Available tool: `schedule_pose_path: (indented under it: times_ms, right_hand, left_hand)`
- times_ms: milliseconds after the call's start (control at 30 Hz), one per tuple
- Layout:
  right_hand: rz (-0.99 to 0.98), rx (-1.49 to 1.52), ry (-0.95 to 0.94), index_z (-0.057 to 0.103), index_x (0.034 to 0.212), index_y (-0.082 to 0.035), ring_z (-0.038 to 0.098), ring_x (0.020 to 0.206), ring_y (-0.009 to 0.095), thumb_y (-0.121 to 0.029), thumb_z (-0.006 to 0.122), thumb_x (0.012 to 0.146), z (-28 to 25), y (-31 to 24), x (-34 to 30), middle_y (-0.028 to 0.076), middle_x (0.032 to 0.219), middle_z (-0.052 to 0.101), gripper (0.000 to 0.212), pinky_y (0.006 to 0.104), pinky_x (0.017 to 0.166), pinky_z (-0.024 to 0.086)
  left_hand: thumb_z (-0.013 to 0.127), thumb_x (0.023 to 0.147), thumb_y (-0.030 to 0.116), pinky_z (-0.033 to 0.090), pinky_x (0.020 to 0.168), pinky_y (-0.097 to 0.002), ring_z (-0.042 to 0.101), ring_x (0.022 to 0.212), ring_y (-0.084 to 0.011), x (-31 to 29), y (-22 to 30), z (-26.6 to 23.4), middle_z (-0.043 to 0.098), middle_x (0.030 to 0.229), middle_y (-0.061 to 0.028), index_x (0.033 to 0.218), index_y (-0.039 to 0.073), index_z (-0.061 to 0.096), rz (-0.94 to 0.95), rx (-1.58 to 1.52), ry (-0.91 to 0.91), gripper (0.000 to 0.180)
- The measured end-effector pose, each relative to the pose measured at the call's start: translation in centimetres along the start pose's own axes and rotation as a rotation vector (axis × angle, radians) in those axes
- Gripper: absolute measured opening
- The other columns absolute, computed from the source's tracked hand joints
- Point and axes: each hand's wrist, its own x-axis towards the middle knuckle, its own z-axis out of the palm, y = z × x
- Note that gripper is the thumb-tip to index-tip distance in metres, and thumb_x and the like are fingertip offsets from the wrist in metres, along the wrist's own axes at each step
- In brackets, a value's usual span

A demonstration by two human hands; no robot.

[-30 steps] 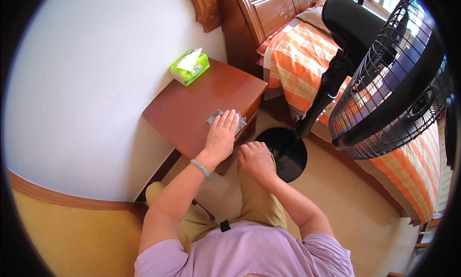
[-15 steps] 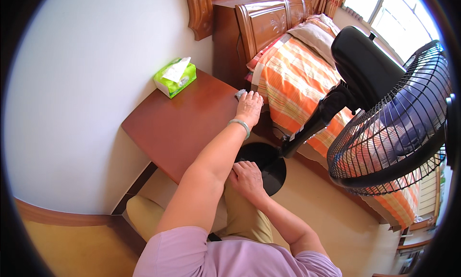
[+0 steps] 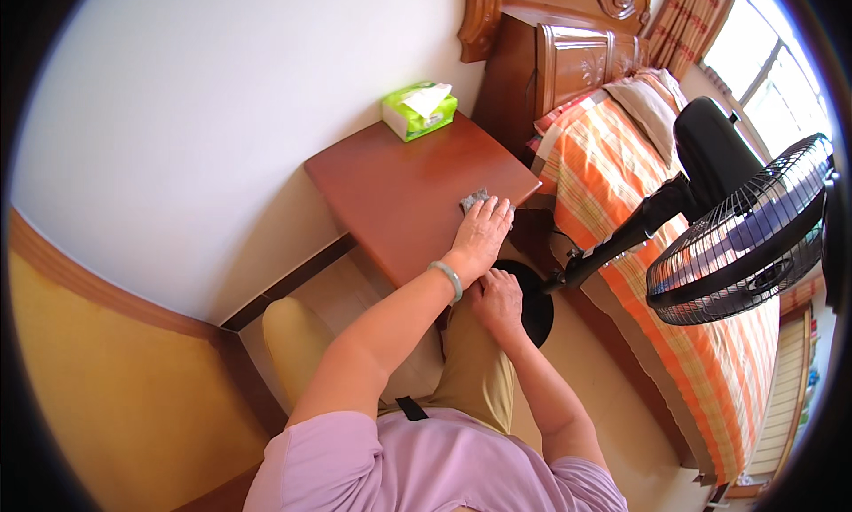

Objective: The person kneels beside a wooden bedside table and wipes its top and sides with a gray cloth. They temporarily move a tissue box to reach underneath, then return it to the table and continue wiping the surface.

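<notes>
My left hand (image 3: 482, 235), with a pale bangle (image 3: 450, 281) at its wrist, lies over a crumpled grey cloth (image 3: 473, 200) and presses it to the reddish-brown wooden tabletop (image 3: 399, 192). Part of the cloth pokes out past the fingers near the table's right side; the rest is hidden beneath them. Just below that wrist, my right hand (image 3: 500, 301) rests by the table's near edge and my knee, fingers loosely bent and holding nothing that I can see. Its fingertips are partly hidden.
A green tissue pack (image 3: 420, 113) stands at the table's far end by the white wall (image 3: 222, 113). To the right are a black floor fan (image 3: 737, 237), its round base (image 3: 535, 321) on the floor, and a bed with an orange striped cover (image 3: 621, 201).
My left hand and the cloth have come nearer across the tabletop, away from its far right edge. The view has shifted, so the table and bed appear further right. My right hand stays near the table edge.
</notes>
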Motion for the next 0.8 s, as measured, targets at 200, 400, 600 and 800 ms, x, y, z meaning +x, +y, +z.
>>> schedule_pose_path:
  times_ms: [200, 400, 600, 800]
  right_hand:
    - [-0.036, 0.008, 0.050, 0.067, 0.087, -0.008, 0.063, 0.084, 0.028, -0.018, 0.063, 0.087, 0.5, -0.2, -0.2, 0.009, 0.084, 0.067, 0.011, 0.0401, 0.077, 0.046]
    - [-0.020, 0.002, 0.029, 0.068, 0.087, -0.007, 0.063, 0.088, 0.029, -0.020, 0.062, 0.089, 0.7, -0.3, -0.4, 0.010, 0.087, 0.068, 0.014, 0.0408, 0.081, 0.047]
    - [-0.047, 0.004, 0.025, 0.067, 0.085, -0.007, 0.063, 0.087, 0.030, -0.020, 0.062, 0.089, 0.2, 0.3, -0.4, 0.009, 0.087, 0.067, 0.015, 0.0408, 0.080, 0.047]
    - [-0.101, 0.075, 0.047, 0.060, 0.118, -0.003, 0.059, 0.106, 0.033, -0.018, 0.062, 0.089, 0.4, -0.5, -0.2, 0.015, 0.112, 0.064, 0.032, 0.0424, 0.092, 0.046]
  left_hand:
    - [0.049, 0.091, 0.013, 0.031, 0.115, -0.0417, 0.043, 0.136, -0.0306, -7.5, -0.9, -3.9, 0.049, 0.144, -0.0152, 0.133, -0.001, 0.054, -0.072, -0.163, 0.170, 0.045]
    - [0.055, 0.084, 0.003, 0.040, 0.110, -0.0431, 0.050, 0.130, -0.0314, -15.0, -1.5, -7.2, 0.055, 0.139, -0.0166, 0.130, -0.001, 0.056, -0.260, -0.410, 0.316, 0.047]
    - [0.048, 0.102, 0.021, 0.036, 0.111, -0.0374, 0.046, 0.131, -0.0287, -19.3, -2.1, -10.7, 0.045, 0.145, -0.0195, 0.151, -0.002, 0.026, -1.077, -1.360, 0.690, 0.059]
    - [0.051, 0.100, 0.030, 0.024, 0.119, -0.0432, 0.026, 0.144, -0.0413, -14.5, 0.4, -2.0, 0.021, 0.156, -0.0308, 0.151, -0.011, 0.011, -1.167, -0.862, 0.574, 0.077]
